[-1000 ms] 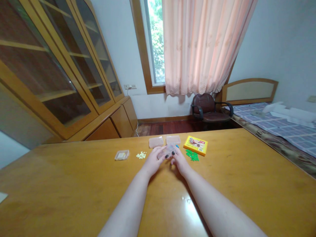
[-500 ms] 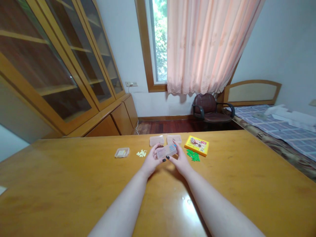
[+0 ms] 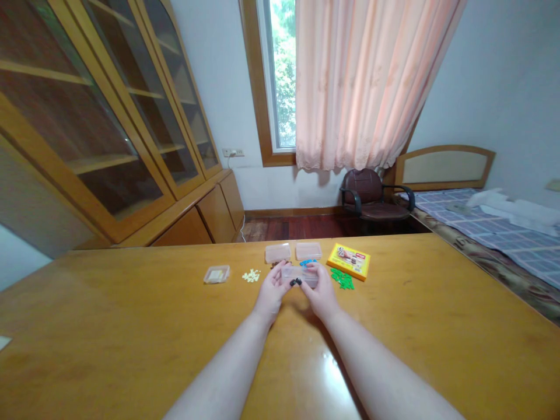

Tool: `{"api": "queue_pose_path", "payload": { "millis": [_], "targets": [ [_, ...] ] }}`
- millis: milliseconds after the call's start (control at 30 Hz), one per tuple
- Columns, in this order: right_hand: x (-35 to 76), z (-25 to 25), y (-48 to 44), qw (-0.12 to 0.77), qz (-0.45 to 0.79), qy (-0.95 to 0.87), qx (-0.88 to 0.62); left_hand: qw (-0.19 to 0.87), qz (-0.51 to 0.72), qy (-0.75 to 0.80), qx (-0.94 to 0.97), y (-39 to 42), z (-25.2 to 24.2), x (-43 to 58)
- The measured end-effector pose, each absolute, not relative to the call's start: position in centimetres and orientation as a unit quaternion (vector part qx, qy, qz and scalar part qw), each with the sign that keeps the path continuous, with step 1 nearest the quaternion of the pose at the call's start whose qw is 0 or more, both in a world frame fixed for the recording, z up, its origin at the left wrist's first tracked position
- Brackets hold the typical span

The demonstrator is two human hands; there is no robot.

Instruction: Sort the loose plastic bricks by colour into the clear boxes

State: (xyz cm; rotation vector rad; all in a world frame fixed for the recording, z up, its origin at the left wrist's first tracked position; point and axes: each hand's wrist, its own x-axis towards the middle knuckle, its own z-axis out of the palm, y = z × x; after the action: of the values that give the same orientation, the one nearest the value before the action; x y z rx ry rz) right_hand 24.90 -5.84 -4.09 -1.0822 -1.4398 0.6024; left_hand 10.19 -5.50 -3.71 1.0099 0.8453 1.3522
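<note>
My left hand (image 3: 272,291) and my right hand (image 3: 321,290) are closed on the two ends of a clear plastic box (image 3: 300,275), thumbs meeting at its near side. Just beyond it lie blue pieces (image 3: 308,263) and brown pieces (image 3: 275,265), both partly hidden by the box and my fingers. Off to the right of my right hand is a pile of green pieces (image 3: 342,279). A small heap of cream pieces (image 3: 251,275) lies to the left of my left hand.
Two clear plastic containers (image 3: 277,252) stand near the table's far edge. A yellow box (image 3: 349,261) lies behind the green pieces. Farther left is a small clear box (image 3: 216,274) with pale contents. A brown chair (image 3: 367,195) stands beyond the wooden table (image 3: 131,338).
The plastic box has gone from tilted to nearly level and shifted slightly right and down, with both hands still on it. More of the blue pieces behind it now show.
</note>
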Motion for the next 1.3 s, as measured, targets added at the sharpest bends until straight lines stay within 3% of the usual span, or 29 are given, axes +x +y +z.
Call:
{"api": "queue_pose_path", "payload": {
  "millis": [200, 800, 1000, 1167, 1300],
  "targets": [
    [25.1, -3.7, -6.4, 0.595, 0.195, -0.630, -0.458, 0.597, 0.571, 0.367, 0.428, -6.0, -3.0, 10.3],
    [25.1, -4.4, -6.1, 0.659, 0.191, -0.547, -0.480, 0.597, 0.587, 0.331, 0.435, -6.3, -4.0, 12.5],
    [25.7, -4.4, -5.4, 0.667, 0.248, -0.533, -0.457, 0.590, 0.574, 0.319, 0.469, -6.0, -3.7, 12.1],
    [25.6, -4.0, -5.1, 0.650, 0.402, -0.464, -0.447, 0.603, 0.578, 0.316, 0.450, -5.3, -3.9, 10.5],
    [25.6, -3.6, -4.9, 0.648, 0.451, -0.401, -0.465, 0.639, 0.589, 0.300, 0.392, -4.8, -4.5, 10.0]
  ]
}}
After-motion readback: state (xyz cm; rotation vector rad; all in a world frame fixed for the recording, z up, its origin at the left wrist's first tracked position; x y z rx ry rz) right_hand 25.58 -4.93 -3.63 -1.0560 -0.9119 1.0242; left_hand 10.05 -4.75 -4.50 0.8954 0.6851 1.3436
